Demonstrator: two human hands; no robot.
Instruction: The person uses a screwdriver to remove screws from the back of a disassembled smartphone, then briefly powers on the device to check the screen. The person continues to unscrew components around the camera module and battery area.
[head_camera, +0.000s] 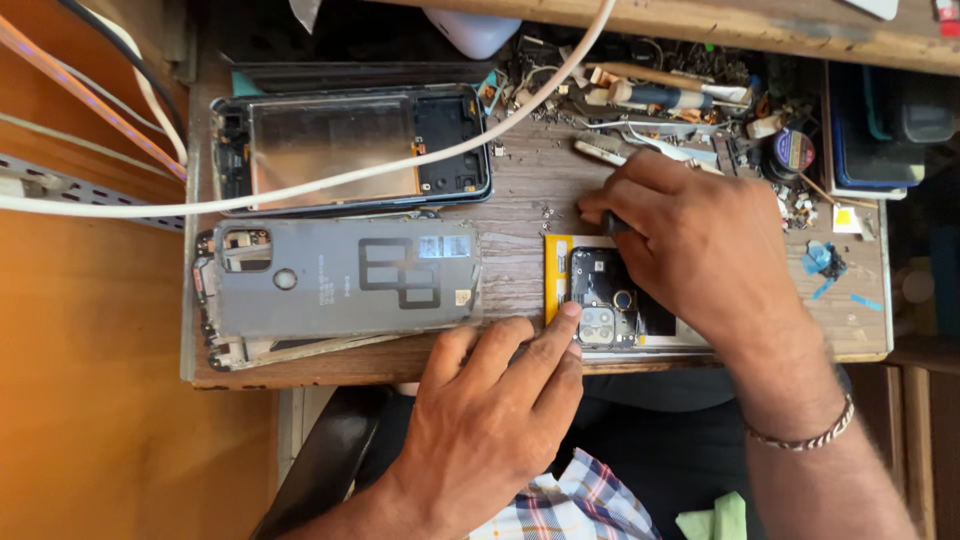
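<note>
We have the opened phone (605, 300) lying flat at the near edge of the wooden tabletop (520, 190), close to our body, which keeps it right under our eyes and within easy reach of both hands. Our left hand (495, 410) comes up from below with the fingers loosely curled and the index fingertip pressed against the phone's left rim beside the camera block, holding nothing; it looks placed there to pin the phone so it does not slide. Our right hand (690, 245) arches over the phone's upper half, fingers bent and pinched on a small dark tool (612, 224) whose tip we cannot make out, since the hand hides most of it. The grip is close and low, as suits fine work on small parts. To the left, well apart from the phone, a grey back cover (340, 278) lies inner side up, and behind it an empty phone frame (350, 150) with a shiny plate, both laid aside flat. A thick white cable (330, 185) crosses over the frame. Along the far edge sits a heap of tools and scrap parts (690, 100), near the right hand.
</note>
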